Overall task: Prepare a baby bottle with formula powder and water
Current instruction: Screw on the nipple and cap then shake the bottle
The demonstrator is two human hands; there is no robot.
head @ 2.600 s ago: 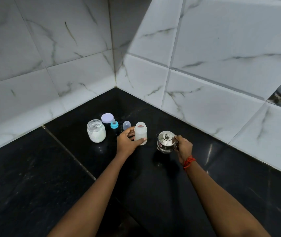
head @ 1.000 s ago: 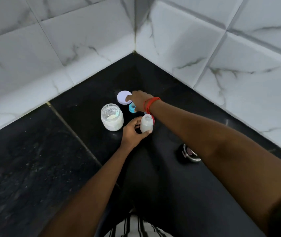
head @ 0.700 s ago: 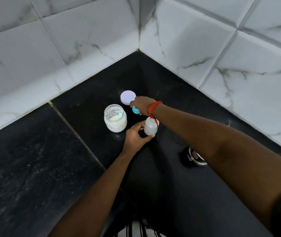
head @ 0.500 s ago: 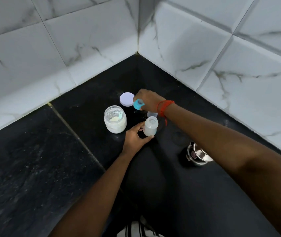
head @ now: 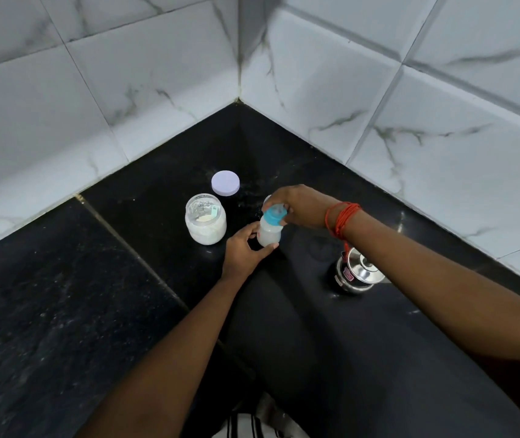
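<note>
Black stone worktop (head: 94, 295), with white marbled wall tiles meeting in a corner at the back.

Bottle (head: 269, 237): upright, a short way out from that back corner, with a cloudy whitish fill. Its base is at or just above the stone; cannot tell which.
Teat ring (head: 274, 215): teal, sitting on the bottle's mouth.
Right hand (head: 300, 205): reaches in from the right edge, fingertips pinched round the teat ring from above.
Left hand (head: 244, 249): thumb and fingers curled round the bottle's lower body, bracing it.

Powder jar (head: 205, 222): open, just beside the bottle on its left and close to the left knuckles.
Jar lid (head: 225, 183): lying flat behind the jar, toward the corner.
Steel kettle (head: 358, 273): right of the bottle and apart from it, partly under the right forearm.
Red thread (head: 342, 216): wound round the right wrist.

Reading: this looks like the closing step, with the ring about to be screwed down.

Risks:
- If the ring goes on tilted, the thread will likely bite crooked and the bottle will leak when shaken.
- Too hard a squeeze from the left hand could push liquid up over the rim before the seal takes.
- The right forearm hangs over the kettle, so a low pull-back could knock it.
- The uncapped jar is near enough that a slip of the left hand would tip powder onto the stone.
</note>
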